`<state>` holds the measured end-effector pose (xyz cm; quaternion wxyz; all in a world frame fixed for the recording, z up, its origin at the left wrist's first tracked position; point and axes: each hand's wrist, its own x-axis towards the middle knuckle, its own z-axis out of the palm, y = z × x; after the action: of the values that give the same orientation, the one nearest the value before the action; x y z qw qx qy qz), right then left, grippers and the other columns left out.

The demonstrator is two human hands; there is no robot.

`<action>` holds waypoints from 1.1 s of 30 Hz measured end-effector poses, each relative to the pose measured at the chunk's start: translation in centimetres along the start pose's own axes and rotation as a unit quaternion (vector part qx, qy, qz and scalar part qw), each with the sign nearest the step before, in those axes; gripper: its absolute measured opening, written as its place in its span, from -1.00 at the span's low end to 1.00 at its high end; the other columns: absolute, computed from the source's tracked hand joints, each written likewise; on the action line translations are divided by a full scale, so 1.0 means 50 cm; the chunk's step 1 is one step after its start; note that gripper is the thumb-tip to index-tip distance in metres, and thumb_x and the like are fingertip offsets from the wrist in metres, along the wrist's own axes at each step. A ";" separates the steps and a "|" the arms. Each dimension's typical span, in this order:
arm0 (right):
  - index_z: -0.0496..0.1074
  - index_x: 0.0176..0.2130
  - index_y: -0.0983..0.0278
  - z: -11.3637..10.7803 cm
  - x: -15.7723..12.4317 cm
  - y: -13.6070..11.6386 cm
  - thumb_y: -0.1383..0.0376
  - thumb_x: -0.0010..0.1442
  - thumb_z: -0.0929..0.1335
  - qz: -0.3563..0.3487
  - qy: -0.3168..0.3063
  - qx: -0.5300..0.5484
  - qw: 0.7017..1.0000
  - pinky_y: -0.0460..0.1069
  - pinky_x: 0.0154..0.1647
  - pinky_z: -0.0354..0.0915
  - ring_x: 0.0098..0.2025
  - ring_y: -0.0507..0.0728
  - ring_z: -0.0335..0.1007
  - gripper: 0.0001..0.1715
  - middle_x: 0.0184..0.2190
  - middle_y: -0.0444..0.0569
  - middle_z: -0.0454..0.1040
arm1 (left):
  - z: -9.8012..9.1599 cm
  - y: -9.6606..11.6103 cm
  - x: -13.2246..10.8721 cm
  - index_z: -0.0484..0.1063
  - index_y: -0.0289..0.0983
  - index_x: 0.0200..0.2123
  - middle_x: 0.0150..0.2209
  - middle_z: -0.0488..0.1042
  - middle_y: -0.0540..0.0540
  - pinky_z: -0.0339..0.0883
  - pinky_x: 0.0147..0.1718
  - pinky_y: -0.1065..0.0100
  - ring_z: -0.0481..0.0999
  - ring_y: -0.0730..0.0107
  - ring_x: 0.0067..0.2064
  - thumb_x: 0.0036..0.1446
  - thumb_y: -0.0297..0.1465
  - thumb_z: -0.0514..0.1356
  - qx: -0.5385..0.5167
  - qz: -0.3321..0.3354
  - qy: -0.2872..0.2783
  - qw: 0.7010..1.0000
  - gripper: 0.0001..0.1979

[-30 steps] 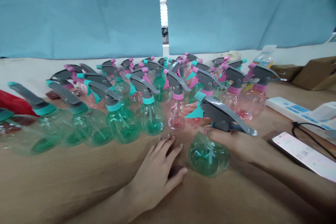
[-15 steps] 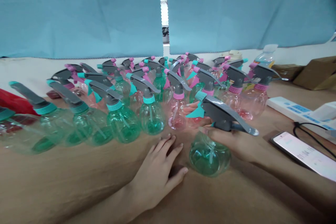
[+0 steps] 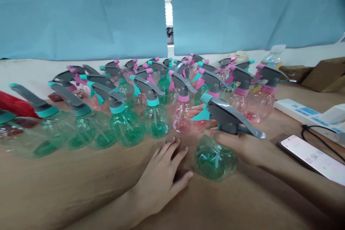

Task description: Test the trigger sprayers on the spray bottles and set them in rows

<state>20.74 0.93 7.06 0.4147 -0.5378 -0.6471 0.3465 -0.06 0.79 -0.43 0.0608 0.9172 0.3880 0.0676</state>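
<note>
A clear green spray bottle (image 3: 214, 163) with a grey head and turquoise nozzle stands at the front right, its head tilted up toward the left. My right hand (image 3: 237, 142) is closed round its neck; the fingers come out behind the head and are partly hidden. Palm down on the table, my left hand (image 3: 160, 174) lies flat with fingers spread, just left of that bottle and holding nothing. Beyond the fingertips stand a green spray bottle (image 3: 156, 120) with a turquoise collar and a pink spray bottle (image 3: 182, 116) with a pink collar.
Several more green and pink spray bottles crowd the wooden table (image 3: 75, 190) toward the back. On the right lie a phone (image 3: 314, 158) with a lit screen, a white power strip (image 3: 304, 113) with a black cable, and a cardboard box (image 3: 325, 75). Blue cloth (image 3: 94, 14) hangs behind.
</note>
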 end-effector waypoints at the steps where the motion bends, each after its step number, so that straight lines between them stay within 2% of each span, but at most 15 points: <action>1: 0.14 -0.54 0.16 0.000 0.001 -0.002 0.25 -0.12 0.25 0.002 0.004 -0.002 1.000 0.01 -0.48 0.13 -0.46 0.13 0.25 -0.89 -0.59 -0.17 0.16 | 0.000 0.000 0.000 0.20 -0.27 0.19 0.26 0.11 -0.23 0.10 0.11 -0.04 0.06 0.02 0.26 0.25 -0.15 0.07 -0.001 -0.001 0.000 1.000 -0.49; 8: 0.13 -0.55 0.16 -0.002 0.003 -0.009 0.21 -0.15 0.23 0.003 -0.001 -0.012 1.000 0.01 -0.52 0.11 -0.52 0.10 0.15 -0.89 -0.60 -0.16 0.10 | 0.000 -0.001 0.001 0.20 -0.26 0.19 0.26 0.11 -0.22 0.10 0.11 -0.04 0.06 0.02 0.26 0.25 -0.14 0.06 -0.002 0.000 0.004 1.000 -0.49; 11: 0.08 -0.57 0.16 -0.002 -0.001 -0.008 0.21 -0.15 0.24 0.001 0.022 -0.018 1.000 0.00 -0.53 0.10 -0.51 0.11 0.16 -0.84 -0.61 -0.17 0.07 | 0.000 -0.001 0.001 0.19 -0.26 0.19 0.26 0.11 -0.22 0.10 0.11 -0.04 0.06 0.02 0.26 0.25 -0.15 0.07 -0.002 0.001 0.003 1.000 -0.49; 15: 0.18 -0.52 0.17 -0.002 -0.003 -0.002 0.24 -0.15 0.25 0.012 0.024 -0.021 0.999 0.00 -0.48 0.16 -0.48 0.12 0.23 -0.90 -0.58 -0.16 0.18 | 0.001 -0.001 0.002 0.19 -0.27 0.19 0.26 0.11 -0.22 0.10 0.11 -0.05 0.07 0.01 0.26 0.25 -0.15 0.07 -0.003 0.000 0.004 1.000 -0.48; 19: 0.24 -0.50 0.19 -0.005 0.001 0.006 0.27 -0.12 0.25 0.028 -0.005 -0.014 0.999 0.03 -0.35 0.24 -0.40 0.13 0.31 -0.94 -0.52 -0.13 0.32 | 0.002 -0.001 0.003 0.19 -0.26 0.20 0.26 0.11 -0.22 0.09 0.11 -0.05 0.07 0.00 0.25 0.25 -0.14 0.06 -0.003 -0.002 0.004 1.000 -0.48; 22: 0.26 -0.54 0.21 -0.006 0.002 0.008 0.28 -0.09 0.24 0.034 -0.036 0.001 0.999 0.04 -0.33 0.26 -0.41 0.11 0.33 -0.95 -0.51 -0.13 0.34 | 0.001 0.000 0.003 0.20 -0.26 0.19 0.26 0.12 -0.22 0.10 0.11 -0.04 0.07 0.00 0.25 0.25 -0.15 0.07 -0.002 -0.003 0.001 1.000 -0.48; 26: 0.30 -0.57 0.22 -0.009 -0.001 0.009 0.27 -0.09 0.25 0.037 -0.057 0.028 0.997 0.00 -0.42 0.26 -0.46 0.09 0.31 -0.90 -0.57 -0.14 0.33 | 0.002 -0.001 0.001 0.19 -0.26 0.19 0.26 0.12 -0.22 0.10 0.11 -0.04 0.07 0.01 0.26 0.25 -0.14 0.08 -0.002 -0.001 0.000 1.000 -0.48; 33: 0.33 -0.55 0.20 -0.015 -0.009 0.031 0.25 -0.01 0.28 0.053 -0.038 0.011 0.998 -0.01 -0.50 0.28 -0.52 0.08 0.31 -0.87 -0.58 -0.15 0.37 | 0.001 -0.001 0.002 0.20 -0.25 0.19 0.25 0.12 -0.21 0.10 0.11 -0.03 0.07 0.01 0.25 0.25 -0.15 0.08 -0.010 -0.002 0.008 1.000 -0.49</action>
<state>22.10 0.77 5.95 0.3768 -0.5533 -0.6293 0.3948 -0.03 0.90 -0.48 0.0667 0.9153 0.3894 0.0789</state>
